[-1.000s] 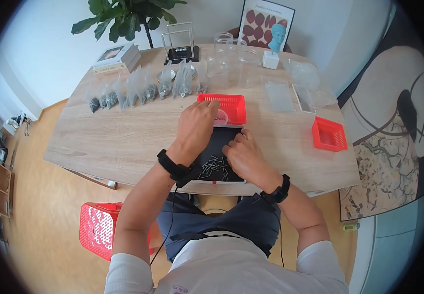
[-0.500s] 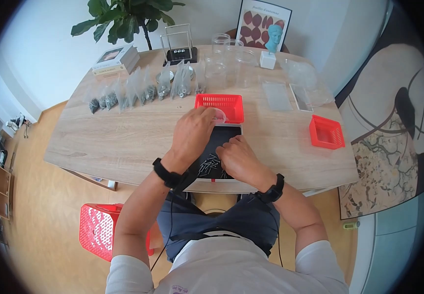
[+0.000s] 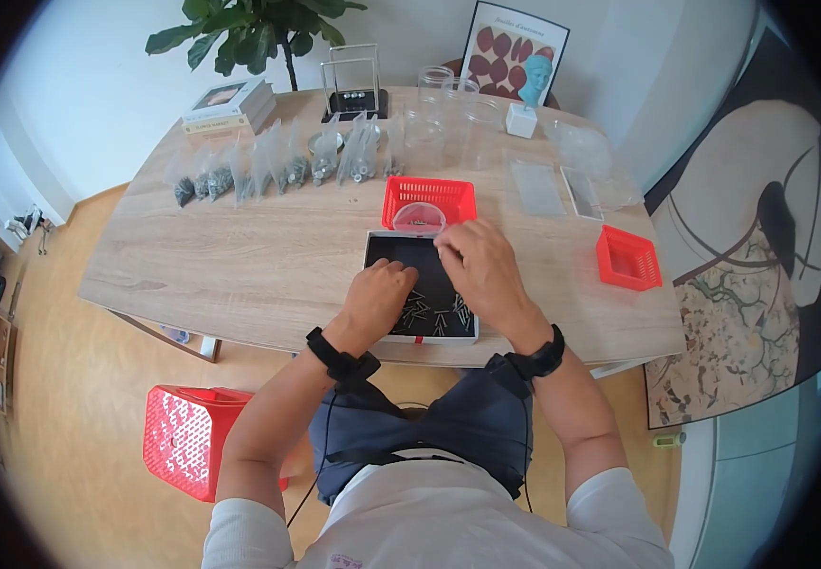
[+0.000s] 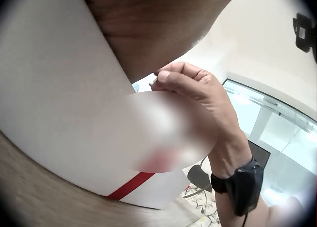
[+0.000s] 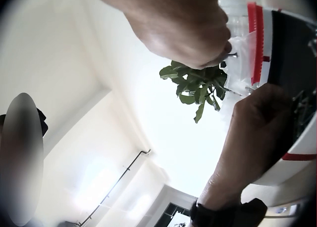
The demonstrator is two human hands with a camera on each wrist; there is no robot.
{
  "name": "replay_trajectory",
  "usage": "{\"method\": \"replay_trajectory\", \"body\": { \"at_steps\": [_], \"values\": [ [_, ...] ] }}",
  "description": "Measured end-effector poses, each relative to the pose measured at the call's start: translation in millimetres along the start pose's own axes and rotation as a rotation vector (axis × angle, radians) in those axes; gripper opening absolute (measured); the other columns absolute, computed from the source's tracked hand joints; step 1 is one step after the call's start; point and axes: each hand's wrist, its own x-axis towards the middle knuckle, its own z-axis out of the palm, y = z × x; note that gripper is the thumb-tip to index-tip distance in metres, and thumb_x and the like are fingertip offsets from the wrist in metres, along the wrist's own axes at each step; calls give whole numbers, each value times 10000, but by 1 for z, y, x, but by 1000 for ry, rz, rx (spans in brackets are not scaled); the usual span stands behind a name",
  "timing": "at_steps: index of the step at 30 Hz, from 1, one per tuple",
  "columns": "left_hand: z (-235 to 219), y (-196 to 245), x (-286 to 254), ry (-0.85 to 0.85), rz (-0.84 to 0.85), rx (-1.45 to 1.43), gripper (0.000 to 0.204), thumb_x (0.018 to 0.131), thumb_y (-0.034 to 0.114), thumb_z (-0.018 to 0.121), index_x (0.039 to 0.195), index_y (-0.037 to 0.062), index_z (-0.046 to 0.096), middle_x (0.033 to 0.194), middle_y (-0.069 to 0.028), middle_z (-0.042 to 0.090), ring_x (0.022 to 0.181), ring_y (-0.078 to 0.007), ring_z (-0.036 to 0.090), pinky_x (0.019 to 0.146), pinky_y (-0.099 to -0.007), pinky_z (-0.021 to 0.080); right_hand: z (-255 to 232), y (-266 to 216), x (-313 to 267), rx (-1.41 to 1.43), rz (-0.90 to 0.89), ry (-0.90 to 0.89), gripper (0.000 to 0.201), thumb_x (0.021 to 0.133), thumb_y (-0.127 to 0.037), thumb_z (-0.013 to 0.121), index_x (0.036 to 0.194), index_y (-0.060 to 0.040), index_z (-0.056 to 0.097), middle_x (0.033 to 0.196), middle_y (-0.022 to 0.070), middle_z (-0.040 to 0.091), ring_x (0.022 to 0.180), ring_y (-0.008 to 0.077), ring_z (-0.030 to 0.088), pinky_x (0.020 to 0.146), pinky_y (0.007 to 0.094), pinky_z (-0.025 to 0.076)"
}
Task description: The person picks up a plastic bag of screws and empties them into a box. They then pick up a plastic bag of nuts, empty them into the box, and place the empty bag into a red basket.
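Note:
A shallow white-walled box [image 3: 474, 318] with a black inside lies before the person, loose screws [image 3: 417, 311] scattered in its near part. Over the box's left side, the left hand [image 3: 377, 296] has its fingers bent down near the screws; its fingertips are hidden, so I cannot tell whether it holds one. The right hand [image 3: 481, 270] is raised above the box's far right edge. Its thumb and finger pinch a small screw [image 4: 153, 82], seen in the left wrist view. Just beyond those fingers, a clear round-mouthed plastic container [image 3: 420, 209] with small metal pieces inside overlaps the red basket [image 3: 453, 194].
Several clear bags of hardware [image 3: 216, 182] line the table's back left. Behind them are books [image 3: 230, 104] and a Newton's cradle [image 3: 355, 102]. Clear jars [image 3: 424, 137] and a blue bust [image 3: 535, 81] stand at the back. A smaller red basket [image 3: 628, 258] sits right.
The left hand has moved from beside the round container down toward the near screws. The right hand has risen from inside the box to its far edge, near the container.

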Motion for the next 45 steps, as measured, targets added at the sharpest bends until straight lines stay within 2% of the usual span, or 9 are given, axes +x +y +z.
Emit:
{"method": "replay_trajectory", "body": {
  "at_steps": [4,8,11,13,22,26,28,31,45],
  "values": [
    [-1,2,-2,12,4,6,167,823,-16,643,969,60,672,894,-125,686,936,-353,677,810,-462,559,14,12,32,12,-57,213,66,925,-58,691,960,-2,691,903,175,699,883,386,638,836,486,501],
    [-15,1,3,56,-32,-30,130,862,1,639,972,68,661,887,-128,692,920,-356,678,798,-468,553,13,11,37,-29,-34,233,89,911,-86,681,965,-17,693,928,176,726,915,383,649,846,479,503],
    [-31,1,14,172,-52,-59,98,889,22,643,973,71,656,887,-128,691,912,-359,674,790,-473,548,-13,2,18,-82,65,-69,105,879,-114,728,939,-28,733,888,164,734,906,376,660,883,465,499],
    [-41,1,26,256,-58,-64,85,913,45,646,995,67,651,900,-135,689,911,-367,664,795,-480,539,-23,0,4,-202,-66,-316,110,828,-140,781,867,-40,759,854,146,738,932,351,668,941,483,470],
    [-51,0,69,409,70,-87,173,935,65,667,1107,42,665,973,-161,688,994,-387,664,861,-492,532,-10,4,-23,-370,-130,-593,197,761,-155,827,933,-64,797,880,120,723,1052,321,638,1133,538,364],
    [-52,6,41,279,54,-222,199,922,61,683,1120,44,675,959,-162,691,1015,-388,670,871,-490,538,3,7,-30,-345,-158,-594,140,769,-153,823,878,-75,780,858,118,711,1041,317,639,1133,526,364],
    [-34,-2,24,0,129,-194,194,889,44,695,1083,47,684,942,-164,696,983,-386,670,853,-488,544,9,9,-35,-272,-148,-550,51,786,-97,729,769,-71,770,826,126,727,968,317,656,1124,528,393],
    [-19,-1,11,-102,129,-186,185,860,36,698,1045,45,687,924,-157,700,957,-389,668,844,-486,546,9,11,-37,-278,-175,-526,72,807,-103,709,776,-73,766,822,127,712,969,316,651,1102,517,403],
    [-13,10,3,-84,-5,-316,155,865,27,674,1000,46,603,899,-139,676,917,-369,679,784,-486,547,6,8,-34,-141,-169,-489,98,777,-114,725,819,-32,691,832,133,652,934,320,618,1010,475,441]
  ]
}}
